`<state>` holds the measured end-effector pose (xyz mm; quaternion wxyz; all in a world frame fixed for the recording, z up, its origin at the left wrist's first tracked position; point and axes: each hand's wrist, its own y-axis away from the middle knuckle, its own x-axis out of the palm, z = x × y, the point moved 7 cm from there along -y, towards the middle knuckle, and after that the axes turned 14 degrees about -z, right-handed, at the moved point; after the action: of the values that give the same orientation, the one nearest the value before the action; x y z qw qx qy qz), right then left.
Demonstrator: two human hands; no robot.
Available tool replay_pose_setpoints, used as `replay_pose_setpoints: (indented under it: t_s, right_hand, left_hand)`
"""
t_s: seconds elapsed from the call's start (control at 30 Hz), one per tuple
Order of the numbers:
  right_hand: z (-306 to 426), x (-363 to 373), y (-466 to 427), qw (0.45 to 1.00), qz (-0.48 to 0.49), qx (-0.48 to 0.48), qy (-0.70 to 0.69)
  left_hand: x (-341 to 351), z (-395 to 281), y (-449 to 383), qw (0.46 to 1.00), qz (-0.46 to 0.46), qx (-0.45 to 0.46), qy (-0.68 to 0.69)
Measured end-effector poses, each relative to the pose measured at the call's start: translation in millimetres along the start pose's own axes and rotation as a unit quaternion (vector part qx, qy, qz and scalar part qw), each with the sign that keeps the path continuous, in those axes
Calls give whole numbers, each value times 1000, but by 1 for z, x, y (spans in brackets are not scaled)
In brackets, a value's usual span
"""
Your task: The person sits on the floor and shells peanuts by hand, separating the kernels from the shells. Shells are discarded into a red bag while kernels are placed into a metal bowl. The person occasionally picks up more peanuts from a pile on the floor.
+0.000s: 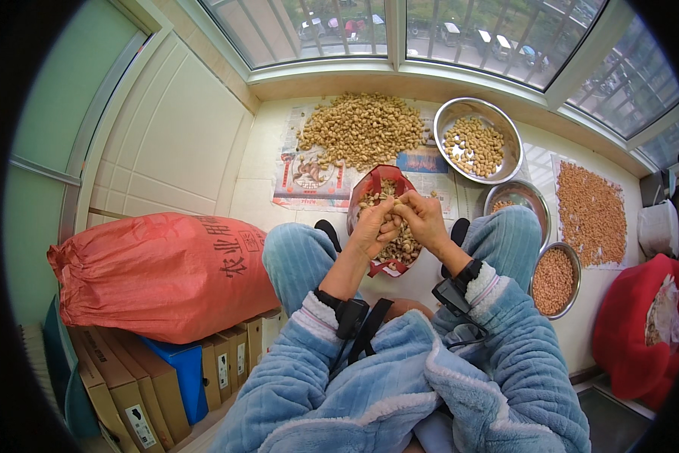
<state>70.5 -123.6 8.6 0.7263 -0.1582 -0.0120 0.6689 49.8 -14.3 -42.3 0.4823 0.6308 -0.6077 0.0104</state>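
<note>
My left hand (pixel 378 227) and my right hand (pixel 425 219) meet at their fingertips, pinching what looks like an unshelled peanut (pixel 396 202), mostly covered by the fingers. Directly below them, a red bag (pixel 353 210) stands with its mouth wide, holding peanut shells (pixel 403 248). Beyond it a large heap of unshelled peanuts (pixel 367 127) lies on spread newspaper (pixel 285 195). To the heap's right, a wide steel basin (pixel 506 122) contains more unshelled peanuts. A second steel basin (pixel 530 197), partly behind my right knee, has some shelled kernels in it.
A steel bowl (pixel 578 286) full of kernels stands right of my knee. Farther right, kernels (pixel 591 212) cover a sheet. A stuffed red woven sack (pixel 169 277) rests on cardboard boxes (pixel 130 390) at left. Red cloth (pixel 617 334) lies at right. Windows (pixel 322 28) line the far side.
</note>
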Motion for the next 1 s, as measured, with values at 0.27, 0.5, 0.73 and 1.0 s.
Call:
replay_pose_setpoints:
  t_s: [0.27,0.5,0.73,1.0]
  right_hand:
    - [-15,10,1,983,50,112,-138]
    - [-27,6,-1,992,9,117,-56]
    - [-39,16,1,989,48,124,-66]
    - [-37,17,0,991,57,120,-28]
  left_hand:
    - [-2,-1,-4,999,20,39,22]
    - [-4,-3,-3,996,-10,65,-58]
    - [-2,-6,1,978,-46,97,-179]
    - [-1,-4,3,978,-37,78,-189]
